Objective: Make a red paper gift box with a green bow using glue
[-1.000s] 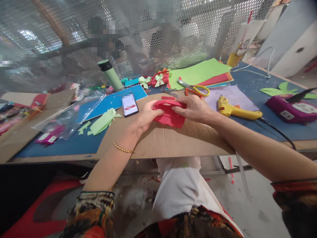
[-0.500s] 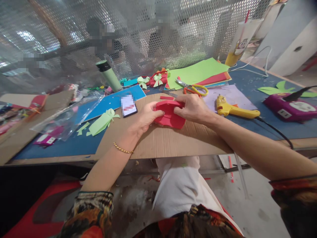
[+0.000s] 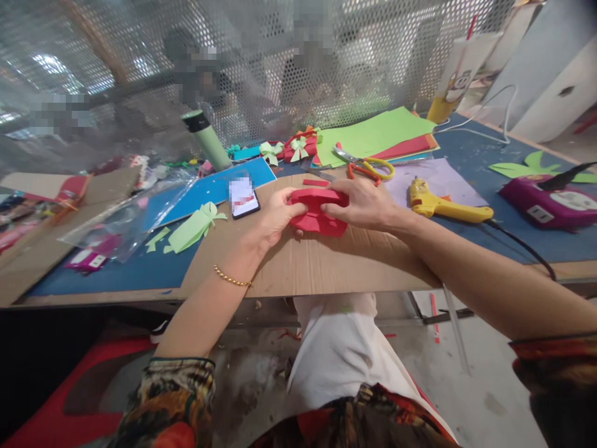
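Observation:
A folded piece of red paper [image 3: 321,223] is held between my two hands, above a sheet of brown cardboard [image 3: 261,267]. My left hand [image 3: 281,214] grips its left side, thumb on the inner face and fingers behind. On the right side, my right hand [image 3: 359,204] is closed on the paper with the thumb pressing inside the fold. Just behind the paper lies a small red strip [image 3: 316,183]. Scissors with red and yellow handles [image 3: 373,168] rest past my right hand. A phone [image 3: 243,198] lies left of my left hand.
A yellow glue gun [image 3: 448,207] and a purple power socket [image 3: 545,202] sit on the right. Green paper sheets [image 3: 373,134], a drink cup [image 3: 459,78] and a green bottle [image 3: 209,140] stand or lie at the back. A pale green paper bow piece [image 3: 193,231] lies left.
The red paper has tilted and its front flap looks more folded up. My right thumb has shifted left along the inside of the fold. Both hands keep hold of it.

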`<control>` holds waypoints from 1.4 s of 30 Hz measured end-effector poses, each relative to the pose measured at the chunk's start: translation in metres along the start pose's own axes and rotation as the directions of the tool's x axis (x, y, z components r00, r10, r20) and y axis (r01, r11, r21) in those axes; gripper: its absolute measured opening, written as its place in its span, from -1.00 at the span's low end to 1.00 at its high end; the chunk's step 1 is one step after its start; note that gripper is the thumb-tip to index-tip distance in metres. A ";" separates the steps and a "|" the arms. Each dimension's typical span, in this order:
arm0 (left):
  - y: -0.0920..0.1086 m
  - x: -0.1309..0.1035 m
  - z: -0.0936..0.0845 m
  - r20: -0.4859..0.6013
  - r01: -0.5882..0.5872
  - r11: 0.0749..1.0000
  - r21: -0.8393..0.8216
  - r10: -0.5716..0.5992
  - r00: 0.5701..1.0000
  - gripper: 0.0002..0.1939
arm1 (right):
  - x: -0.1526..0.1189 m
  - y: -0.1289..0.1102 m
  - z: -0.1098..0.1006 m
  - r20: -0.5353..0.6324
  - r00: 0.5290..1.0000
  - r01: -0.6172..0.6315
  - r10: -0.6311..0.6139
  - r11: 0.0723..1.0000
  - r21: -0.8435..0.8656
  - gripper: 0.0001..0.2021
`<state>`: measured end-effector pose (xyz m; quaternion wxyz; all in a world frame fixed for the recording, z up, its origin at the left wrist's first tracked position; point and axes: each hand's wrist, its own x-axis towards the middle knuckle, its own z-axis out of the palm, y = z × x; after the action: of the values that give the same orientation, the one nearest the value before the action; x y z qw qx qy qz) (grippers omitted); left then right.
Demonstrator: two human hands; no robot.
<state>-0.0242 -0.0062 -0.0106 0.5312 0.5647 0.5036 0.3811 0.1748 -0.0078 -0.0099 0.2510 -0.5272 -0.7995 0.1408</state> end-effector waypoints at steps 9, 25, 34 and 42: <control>-0.009 0.005 -0.003 -0.002 -0.033 0.999 0.012 0.033 0.999 -0.76 | 0.001 0.003 0.004 -0.039 0.999 0.031 -0.027 0.995 0.093 -0.78; -0.014 0.008 -0.002 0.103 0.001 0.997 -0.073 0.006 0.995 -0.78 | 0.001 0.007 0.012 -0.136 0.988 0.067 -0.069 0.998 -0.020 -0.85; -0.008 0.005 0.004 0.029 0.071 0.992 -0.101 -0.068 0.997 -0.88 | 0.004 0.017 0.021 -0.156 0.965 0.196 -0.212 0.975 -0.108 -0.84; -0.020 0.013 0.001 -0.052 -0.127 0.987 -0.096 0.123 0.991 -0.79 | 0.004 0.016 0.020 -0.166 0.960 0.209 -0.226 0.971 -0.113 -0.84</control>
<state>-0.0234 0.0047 -0.0322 0.5220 0.5592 0.4597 0.4510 0.1747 0.0036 -0.0335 0.3103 -0.4577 -0.8328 0.0267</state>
